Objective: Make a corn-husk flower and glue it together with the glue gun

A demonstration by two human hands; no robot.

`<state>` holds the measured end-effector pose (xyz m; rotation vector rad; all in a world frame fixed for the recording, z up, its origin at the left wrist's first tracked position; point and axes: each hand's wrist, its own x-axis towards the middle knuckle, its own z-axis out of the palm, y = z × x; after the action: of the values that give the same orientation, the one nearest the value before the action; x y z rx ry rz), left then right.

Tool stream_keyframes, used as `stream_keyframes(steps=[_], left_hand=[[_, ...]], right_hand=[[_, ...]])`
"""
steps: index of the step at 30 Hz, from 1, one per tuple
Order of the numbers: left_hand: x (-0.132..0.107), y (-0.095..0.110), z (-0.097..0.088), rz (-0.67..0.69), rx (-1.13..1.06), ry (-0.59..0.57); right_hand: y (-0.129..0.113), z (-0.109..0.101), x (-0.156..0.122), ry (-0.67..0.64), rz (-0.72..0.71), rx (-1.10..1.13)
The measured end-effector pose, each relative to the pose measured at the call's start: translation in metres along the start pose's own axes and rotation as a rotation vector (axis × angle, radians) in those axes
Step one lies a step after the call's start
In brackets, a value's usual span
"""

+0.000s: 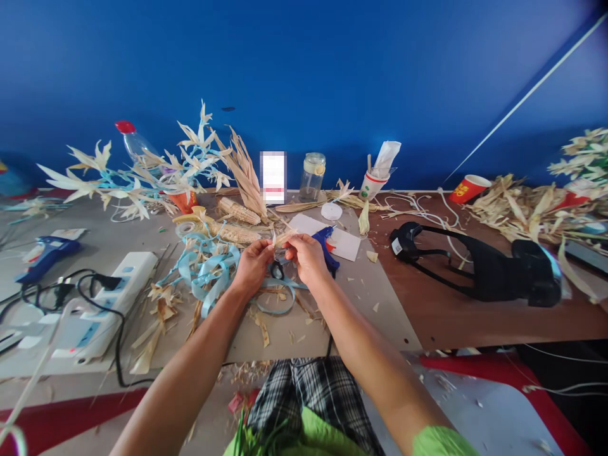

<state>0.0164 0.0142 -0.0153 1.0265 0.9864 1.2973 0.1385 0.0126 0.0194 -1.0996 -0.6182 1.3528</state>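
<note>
Both of my hands meet over the middle of the table, fingertips pinched close together. My right hand (306, 254) grips a pale strip of corn husk (284, 238) between thumb and fingers. The fingers of my left hand (256, 259) are closed at the other side of the strip, pinching its end. Just right of my right hand lies a blue hot glue gun (325, 244), partly hidden by it. Light-blue ribbon (209, 269) is heaped in loops to the left of my left hand. Behind it rest bare corn cobs (240, 211).
A white power strip (111, 297) with black cords and another blue glue gun (50, 256) lie at left. Husk flowers on blue stems (156, 171) stand behind. A glass jar (312, 177), a paper cup (373, 183) and a black head strap (479, 266) are to the right.
</note>
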Motion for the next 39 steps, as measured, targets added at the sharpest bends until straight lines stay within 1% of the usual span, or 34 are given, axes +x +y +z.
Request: stream_keyframes(steps=[4,8,11,16,22,29,35,39], left_hand=[[0.001,-0.002,-0.001,0.066,0.09,0.01],[0.0,0.002,0.0,0.118,0.155,0.07],[0.0,0.005,0.001,0.123,0.168,0.111],[-0.001,0.007,0.001,0.125,0.186,0.147],[-0.002,0.01,0.002,0.126,0.198,0.143],[-0.003,0.01,0.004,0.126,0.212,0.158],[0.0,0.006,0.002,0.123,0.213,0.147],[0.001,0.004,0.001,0.14,0.257,0.175]], right_hand=[[0.0,0.001,-0.003,-0.027,0.016,0.006],[0.001,0.002,-0.006,-0.077,-0.011,-0.01],[0.003,0.003,-0.008,-0.107,-0.037,-0.038],[0.005,0.004,-0.008,-0.144,-0.032,-0.054],[0.008,0.002,-0.004,-0.126,-0.037,-0.109],[0.013,0.0,0.001,-0.139,-0.066,-0.153],[0.009,0.001,-0.001,-0.093,-0.049,-0.174],[0.007,0.002,-0.002,-0.057,-0.046,-0.209]])
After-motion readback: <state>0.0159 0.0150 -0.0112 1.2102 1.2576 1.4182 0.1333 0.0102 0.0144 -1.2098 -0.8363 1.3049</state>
